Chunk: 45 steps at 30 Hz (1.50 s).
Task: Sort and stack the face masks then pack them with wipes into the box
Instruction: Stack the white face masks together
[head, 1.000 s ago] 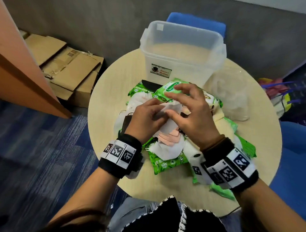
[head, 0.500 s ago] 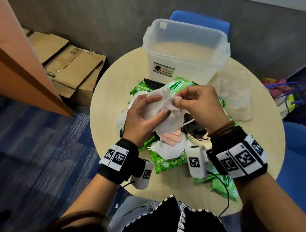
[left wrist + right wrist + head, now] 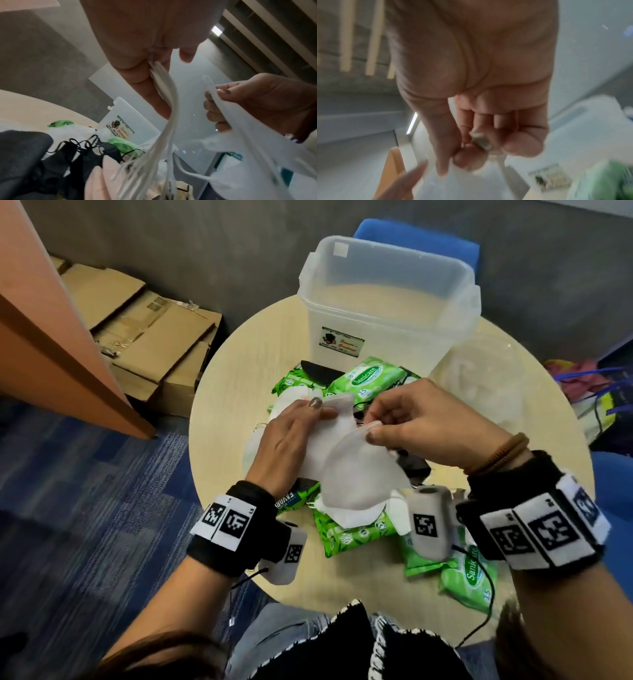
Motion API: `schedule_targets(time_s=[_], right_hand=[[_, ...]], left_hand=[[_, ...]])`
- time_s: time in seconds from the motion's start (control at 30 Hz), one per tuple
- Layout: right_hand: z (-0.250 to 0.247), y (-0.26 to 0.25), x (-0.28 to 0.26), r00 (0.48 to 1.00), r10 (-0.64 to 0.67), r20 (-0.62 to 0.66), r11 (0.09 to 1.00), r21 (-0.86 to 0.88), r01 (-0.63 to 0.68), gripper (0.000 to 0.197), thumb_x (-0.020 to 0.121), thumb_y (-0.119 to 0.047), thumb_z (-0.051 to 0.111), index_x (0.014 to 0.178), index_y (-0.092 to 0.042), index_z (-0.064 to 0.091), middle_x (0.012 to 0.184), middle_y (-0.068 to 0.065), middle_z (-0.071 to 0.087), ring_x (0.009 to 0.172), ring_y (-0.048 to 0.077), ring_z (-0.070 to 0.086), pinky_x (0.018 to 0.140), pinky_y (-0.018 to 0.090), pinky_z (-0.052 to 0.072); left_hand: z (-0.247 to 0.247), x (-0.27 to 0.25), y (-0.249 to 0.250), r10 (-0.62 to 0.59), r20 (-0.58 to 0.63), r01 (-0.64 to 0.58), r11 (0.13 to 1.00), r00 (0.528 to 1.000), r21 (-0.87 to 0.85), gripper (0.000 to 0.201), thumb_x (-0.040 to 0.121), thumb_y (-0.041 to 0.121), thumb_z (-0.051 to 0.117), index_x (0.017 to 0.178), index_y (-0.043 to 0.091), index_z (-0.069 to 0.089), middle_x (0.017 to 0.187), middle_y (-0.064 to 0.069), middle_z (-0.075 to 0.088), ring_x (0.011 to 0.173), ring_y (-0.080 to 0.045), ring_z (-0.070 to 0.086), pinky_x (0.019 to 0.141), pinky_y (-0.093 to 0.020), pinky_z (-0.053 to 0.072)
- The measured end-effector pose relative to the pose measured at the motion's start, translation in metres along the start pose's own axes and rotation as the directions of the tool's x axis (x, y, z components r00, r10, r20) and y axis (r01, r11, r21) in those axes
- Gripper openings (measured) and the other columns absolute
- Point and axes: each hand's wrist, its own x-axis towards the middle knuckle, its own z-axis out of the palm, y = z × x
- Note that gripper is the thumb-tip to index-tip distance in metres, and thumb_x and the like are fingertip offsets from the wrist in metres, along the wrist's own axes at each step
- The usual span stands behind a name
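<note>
- The round table (image 3: 239, 364) is carrying the clear box (image 3: 387, 313), green wipes packs (image 3: 368, 376) and loose masks.
- The left hand (image 3: 291, 440) is gripping a white mask stack (image 3: 322, 440) above the pile.
- The right hand (image 3: 421, 422) is pinching a single white mask (image 3: 359, 474) beside it.

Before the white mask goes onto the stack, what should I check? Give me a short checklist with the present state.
1. Right hand pinches the loose white mask: ok.
2. Left hand holds the white stack: ok.
3. Ear loops free of the black masks: cannot tell.
4. Box open, nothing inside: ok.
5. Wipes packed: not ok, on the table.
</note>
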Motion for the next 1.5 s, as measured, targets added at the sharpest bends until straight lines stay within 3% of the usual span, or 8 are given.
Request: schedule_targets(time_s=[0.13, 0.3, 0.6, 0.73, 0.87, 1.1, 1.3, 1.5], right_hand=[[0.012, 0.01, 0.012, 0.999, -0.001, -0.05, 0.953, 0.302, 0.016, 0.019, 0.083, 0.003, 0.066, 0.074, -0.013, 0.064, 0.067, 0.004, 0.062, 0.054, 0.003, 0.055, 0.055, 0.016, 0.044], [0.029, 0.025, 0.026, 0.942, 0.093, -0.323, 0.917, 0.397, 0.046, 0.012, 0.08, -0.008, 0.07, 0.078, -0.019, 0.067, 0.082, 0.006, 0.069, 0.075, 0.016, 0.062, 0.075, 0.031, 0.051], [0.044, 0.034, 0.032, 0.884, 0.084, -0.459, 0.825, 0.53, 0.196, 0.028, 0.075, 0.007, 0.071, 0.083, -0.016, 0.057, 0.074, 0.004, 0.066, 0.069, 0.013, 0.062, 0.071, 0.025, 0.054], [0.064, 0.065, 0.022, 0.978, 0.041, -0.204, 0.997, 0.068, -0.028, 0.026, 0.075, -0.022, 0.079, 0.094, -0.017, 0.063, 0.086, 0.001, 0.064, 0.077, 0.013, 0.058, 0.069, 0.023, 0.045], [0.111, 0.096, 0.003, 0.975, 0.106, 0.196, 0.86, -0.511, 0.009, 0.05, 0.077, -0.036, 0.072, 0.12, -0.016, 0.056, 0.114, 0.003, 0.05, 0.109, 0.021, 0.048, 0.087, 0.03, 0.041], [0.136, 0.115, -0.006, 0.988, -0.078, 0.13, 0.78, -0.61, 0.142, 0.029, 0.078, -0.006, 0.055, 0.107, -0.005, 0.059, 0.108, 0.014, 0.051, 0.101, 0.033, 0.049, 0.079, 0.043, 0.047], [0.092, 0.107, -0.007, 0.97, 0.048, -0.238, 0.996, 0.089, -0.027, 0.029, 0.086, 0.003, 0.055, 0.106, -0.013, 0.069, 0.099, 0.007, 0.069, 0.089, 0.016, 0.062, 0.082, 0.026, 0.05], [0.043, 0.073, -0.014, 0.954, 0.138, -0.265, 0.731, 0.677, 0.082, 0.044, 0.08, 0.021, 0.052, 0.112, -0.008, 0.062, 0.08, 0.001, 0.069, 0.07, 0.008, 0.062, 0.061, 0.017, 0.05]], left_hand=[[0.007, -0.002, 0.009, -0.079, 0.059, 0.088, 0.98, 0.995, -0.18, 0.039, 0.084, 0.055, 0.05, 0.086, 0.026, 0.076, 0.098, 0.005, 0.07, 0.093, -0.014, 0.066, 0.083, -0.03, 0.052], [0.005, -0.005, 0.008, 0.059, -0.019, -0.062, 0.979, 0.998, -0.194, 0.019, 0.081, 0.019, 0.069, 0.093, 0.005, 0.073, 0.098, -0.015, 0.067, 0.088, -0.016, 0.062, 0.077, -0.029, 0.049], [-0.009, -0.002, 0.003, 0.038, -0.105, -0.055, 0.985, 0.994, -0.164, 0.029, 0.08, -0.008, 0.065, 0.079, 0.016, 0.05, 0.076, 0.004, 0.059, 0.069, -0.005, 0.055, 0.067, -0.017, 0.046], [-0.034, -0.003, -0.016, -0.045, -0.214, 0.025, 0.995, 0.976, -0.099, 0.036, 0.08, -0.013, 0.057, 0.065, 0.018, 0.064, 0.066, 0.017, 0.067, 0.076, -0.002, 0.06, 0.076, -0.017, 0.045], [-0.044, -0.01, -0.026, -0.08, -0.274, 0.063, 0.996, 0.958, -0.07, 0.025, 0.087, -0.007, 0.06, 0.086, 0.016, 0.071, 0.084, 0.018, 0.072, 0.083, 0.005, 0.063, 0.079, -0.012, 0.046], [-0.035, -0.019, -0.032, -0.131, -0.265, 0.112, 0.99, 0.955, -0.085, 0.022, 0.087, -0.006, 0.061, 0.092, 0.013, 0.072, 0.094, 0.008, 0.071, 0.083, 0.008, 0.062, 0.077, -0.009, 0.045], [-0.029, -0.019, -0.031, -0.124, -0.239, 0.103, 0.99, 0.963, -0.1, 0.029, 0.087, -0.012, 0.055, 0.097, 0.008, 0.072, 0.096, 0.001, 0.066, 0.084, 0.008, 0.061, 0.077, -0.008, 0.044], [-0.016, -0.011, -0.031, -0.128, -0.142, 0.115, 0.989, 0.982, -0.097, 0.016, 0.088, 0.017, 0.063, 0.099, 0.013, 0.074, 0.101, -0.003, 0.067, 0.1, -0.004, 0.062, 0.089, -0.017, 0.046]])
